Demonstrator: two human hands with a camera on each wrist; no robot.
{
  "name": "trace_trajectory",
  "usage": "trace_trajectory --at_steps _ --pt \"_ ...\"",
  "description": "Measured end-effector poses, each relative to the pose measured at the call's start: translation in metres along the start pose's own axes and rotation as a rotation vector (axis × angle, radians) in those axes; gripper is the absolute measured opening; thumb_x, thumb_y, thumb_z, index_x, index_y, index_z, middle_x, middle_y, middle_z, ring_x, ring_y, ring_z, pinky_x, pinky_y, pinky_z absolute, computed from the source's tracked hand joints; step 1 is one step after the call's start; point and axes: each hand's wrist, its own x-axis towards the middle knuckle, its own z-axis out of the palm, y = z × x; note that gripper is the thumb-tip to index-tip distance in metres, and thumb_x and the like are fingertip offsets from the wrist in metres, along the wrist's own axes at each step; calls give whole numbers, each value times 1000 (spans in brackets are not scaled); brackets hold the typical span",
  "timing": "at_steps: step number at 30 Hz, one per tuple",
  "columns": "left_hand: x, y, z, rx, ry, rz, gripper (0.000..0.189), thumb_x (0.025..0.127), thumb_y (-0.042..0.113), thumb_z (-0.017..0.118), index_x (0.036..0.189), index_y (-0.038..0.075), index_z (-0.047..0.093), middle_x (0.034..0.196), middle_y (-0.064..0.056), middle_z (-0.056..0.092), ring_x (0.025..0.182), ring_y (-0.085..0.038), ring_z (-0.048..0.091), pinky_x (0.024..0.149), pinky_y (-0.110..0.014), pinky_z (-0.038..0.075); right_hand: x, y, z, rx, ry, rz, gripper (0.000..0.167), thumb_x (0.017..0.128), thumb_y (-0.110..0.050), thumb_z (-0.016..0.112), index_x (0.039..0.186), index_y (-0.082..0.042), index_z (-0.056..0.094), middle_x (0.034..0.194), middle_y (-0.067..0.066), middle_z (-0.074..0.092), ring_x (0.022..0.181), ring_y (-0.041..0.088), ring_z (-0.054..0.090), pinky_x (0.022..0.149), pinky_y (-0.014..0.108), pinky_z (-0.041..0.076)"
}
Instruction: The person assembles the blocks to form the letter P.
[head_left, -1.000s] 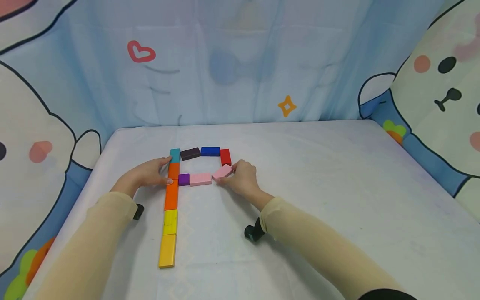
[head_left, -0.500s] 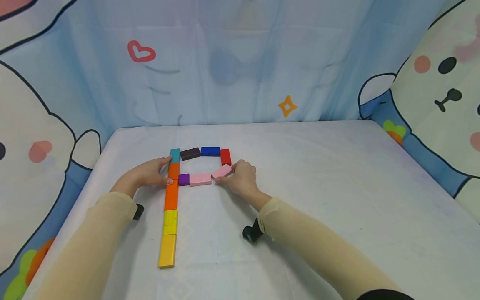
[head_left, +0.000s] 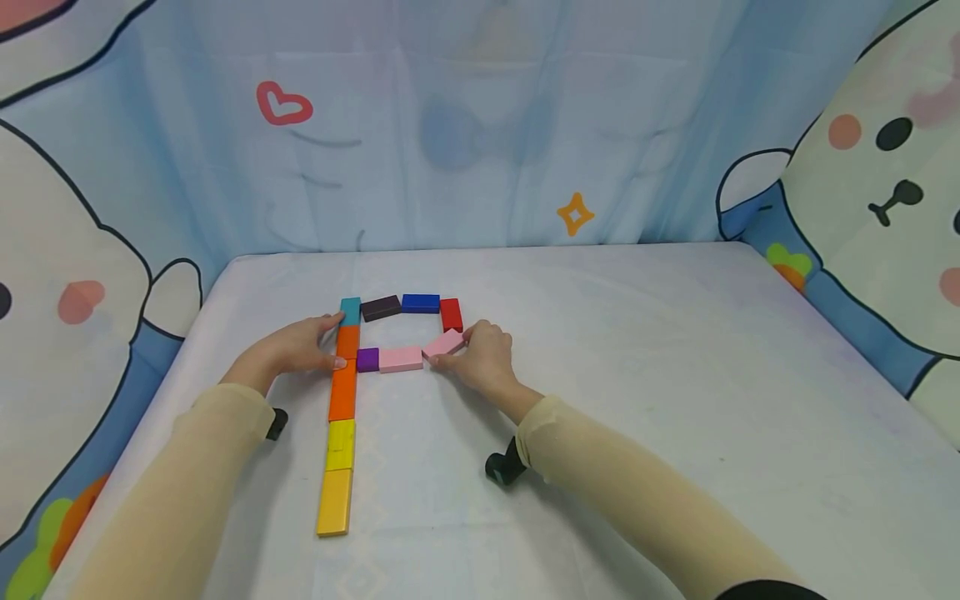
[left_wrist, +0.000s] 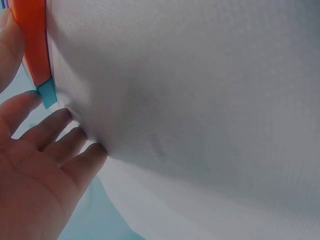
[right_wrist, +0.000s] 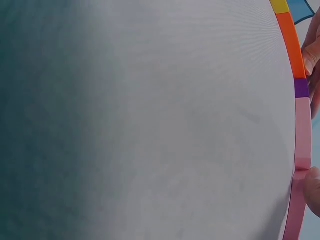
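Note:
Coloured blocks lie end to end on the white table in a P-like outline. My left hand (head_left: 302,344) is at the column's left side, index fingertip at the teal block (head_left: 350,311) and thumb on the orange blocks (head_left: 343,390). Its other fingers extend loosely in the left wrist view. With thumb and fingers at opposite ends, my right hand (head_left: 483,360) pinches a tilted pink block (head_left: 446,342). That block meets a second pink block (head_left: 401,359) on its left and the red block (head_left: 451,314) above. A purple block (head_left: 367,360) joins the pink row to the column.
Yellow blocks (head_left: 341,444) continue the column toward the front. Dark brown (head_left: 381,308) and blue (head_left: 421,303) blocks form the top row. Bare white tablecloth (head_left: 675,367) spreads to the right. A printed blue curtain (head_left: 480,125) hangs behind the table.
My right forearm has shifted very slightly left since the earliest frame. Both hands and the blocks otherwise stay in place.

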Motion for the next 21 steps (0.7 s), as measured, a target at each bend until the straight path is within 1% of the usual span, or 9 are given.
trace_trajectory --at_steps 8,12,15,17,19,21 --pt "0 -2 0 -2 -1 -5 92 96 28 70 165 14 10 169 -25 13 156 -48 13 122 -66 23 1 -1 0 15 -8 9 66 80 -36 87 129 -2 58 117 13 62 118 27 52 84 34 56" --pt "3 0 1 1 2 -7 91 97 28 70 165 15 11 170 -24 14 156 -47 13 123 -65 23 2 2 -5 38 -25 22 71 81 -38 87 134 -3 55 121 14 62 117 27 54 87 35 58" --pt "6 2 1 7 -4 0 91 96 29 71 165 16 12 169 -24 15 156 -47 14 123 -65 23 3 9 -15 74 -54 41 71 84 -40 84 136 -5 52 126 14 61 114 27 57 90 35 60" --pt "8 4 1 13 -12 6 92 96 29 71 165 16 12 169 -25 16 156 -47 14 123 -65 24 2 15 -26 102 -78 36 68 86 -40 82 137 -6 52 128 14 61 113 28 59 92 36 60" --pt "10 6 1 22 -17 11 92 96 30 71 165 16 12 169 -25 16 155 -47 15 122 -66 25 2 24 -40 116 -107 -1 63 90 -40 78 137 -6 53 129 14 61 113 28 59 94 36 59" --pt "10 6 0 27 -19 12 92 96 30 71 165 16 12 169 -25 17 155 -47 16 122 -66 25 2 34 -54 104 -132 -75 57 92 -39 76 136 -6 57 128 13 62 115 28 58 95 37 58"
